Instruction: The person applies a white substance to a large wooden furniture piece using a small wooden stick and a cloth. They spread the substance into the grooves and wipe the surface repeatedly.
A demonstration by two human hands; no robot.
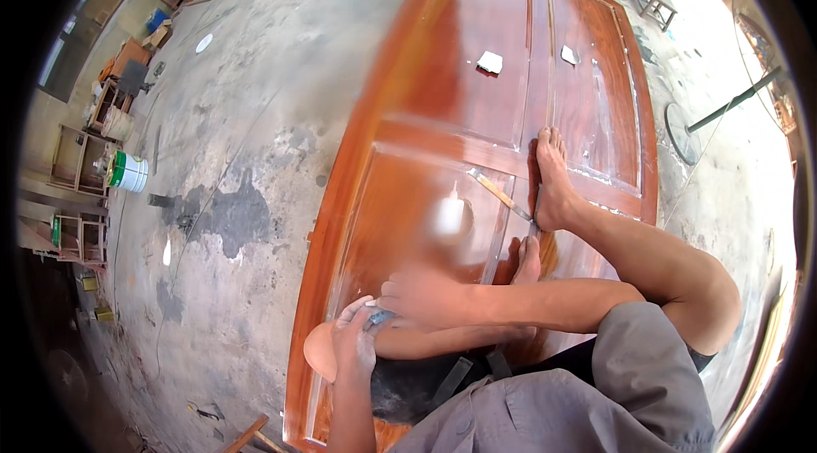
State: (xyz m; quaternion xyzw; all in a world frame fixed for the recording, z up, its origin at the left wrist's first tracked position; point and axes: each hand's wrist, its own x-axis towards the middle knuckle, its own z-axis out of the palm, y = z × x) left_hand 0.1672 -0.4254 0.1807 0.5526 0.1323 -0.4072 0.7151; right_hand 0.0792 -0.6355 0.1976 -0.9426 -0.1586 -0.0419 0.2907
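I sit barefoot on a large, glossy reddish-brown wooden door panel point(494, 151) laid flat. My left hand point(353, 335), whitened with dust, is beside my bent left knee, its fingers closed around a small blue object point(379, 317) whose kind is unclear. Close by on the right, my right hand point(423, 293) is smeared by motion, so its fingers cannot be read. Beyond the hands a white nozzle bottle point(451, 213) appears blurred over the panel. A flat tool with a wooden handle point(502, 195) lies near my feet.
Two whitish scraps, a nearer one point(489, 63) and another point(569, 54), rest on the panel's far half. A white-and-green bucket point(128, 172) stands left on the stained concrete floor point(230, 223). A metal pole on a round base point(681, 134) stands at right.
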